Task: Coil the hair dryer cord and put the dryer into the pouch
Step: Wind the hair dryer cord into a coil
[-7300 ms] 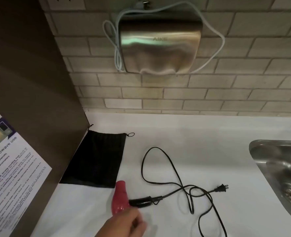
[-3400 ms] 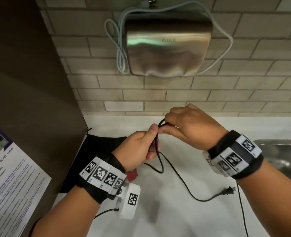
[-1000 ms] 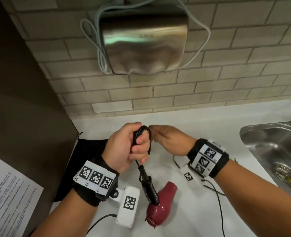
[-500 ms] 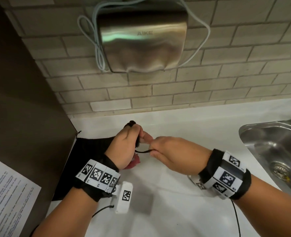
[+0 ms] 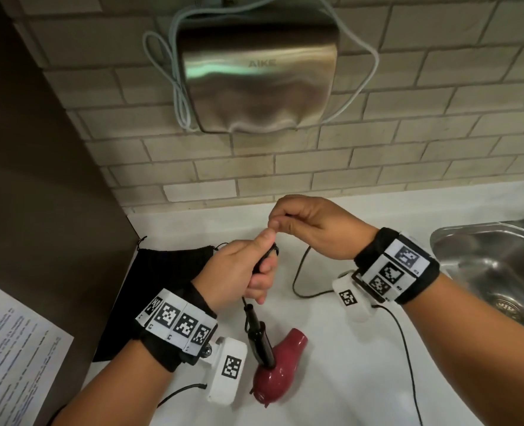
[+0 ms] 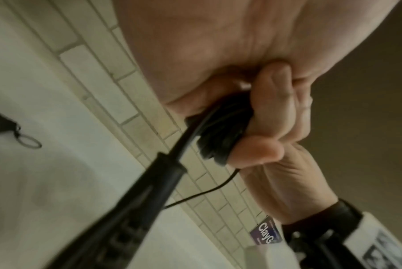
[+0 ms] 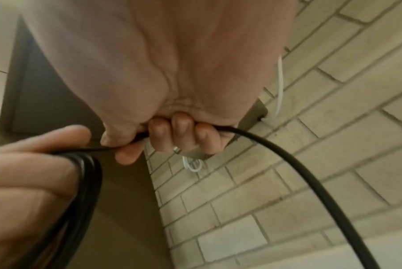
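Note:
The dark red hair dryer (image 5: 277,375) hangs nose-down by its black folding handle (image 5: 259,339) (image 6: 135,203), just over the white counter (image 5: 322,358). My left hand (image 5: 242,276) (image 6: 260,127) grips several coiled loops of the black cord (image 6: 220,131) (image 7: 84,183) above the dryer. My right hand (image 5: 309,224) (image 7: 170,134), just above and right of the left, pinches the free cord (image 7: 287,160). That loose cord (image 5: 299,273) trails down onto the counter. The flat black drawstring pouch (image 5: 159,281) lies on the counter behind my left wrist.
A steel sink (image 5: 497,272) is sunk into the counter at the right. A steel hand dryer (image 5: 254,66) with a white cable hangs on the brick wall. A dark cabinet side (image 5: 39,195) with a printed notice (image 5: 11,348) stands on the left.
Since half a second ago my right hand has lifted above the left with the cord, and the left hand has risen, so the dryer now hangs in view below it.

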Demonstrator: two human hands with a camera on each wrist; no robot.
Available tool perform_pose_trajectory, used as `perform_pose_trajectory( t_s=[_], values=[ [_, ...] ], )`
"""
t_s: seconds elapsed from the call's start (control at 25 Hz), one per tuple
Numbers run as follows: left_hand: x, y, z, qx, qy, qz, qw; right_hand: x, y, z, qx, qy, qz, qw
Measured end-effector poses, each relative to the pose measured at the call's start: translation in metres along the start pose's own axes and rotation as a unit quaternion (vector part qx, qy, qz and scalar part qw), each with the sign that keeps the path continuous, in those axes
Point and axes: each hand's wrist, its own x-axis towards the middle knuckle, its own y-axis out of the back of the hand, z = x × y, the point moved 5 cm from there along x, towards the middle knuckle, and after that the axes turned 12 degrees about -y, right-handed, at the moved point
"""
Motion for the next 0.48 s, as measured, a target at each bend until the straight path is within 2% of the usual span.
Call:
perform_pose_trajectory(
  t_s=[0.12, 0.28, 0.36, 0.48],
  values=[
    [0.000, -0.002, 0.005, -0.083, -0.030, 0.014, 0.996, 0.001, -0.019, 0.006, 0.077, -0.013, -0.012, 0.997],
    [0.000, -0.006, 0.013, -0.205, -0.045, 0.031, 0.977, -0.001, -0.043, 0.020, 0.123, -0.057, 0.015, 0.991],
    [0.005, -0.001, 0.018, -0.281, -0.047, 0.069, 0.956, -0.005, -0.060, 0.027, 0.108, -0.071, 0.026, 0.991],
    [0.008, 0.006, 0.018, -0.297, -0.074, 0.146, 0.941, -0.021, -0.075, 0.021, 0.033, -0.056, 0.042, 0.997]
  ],
)
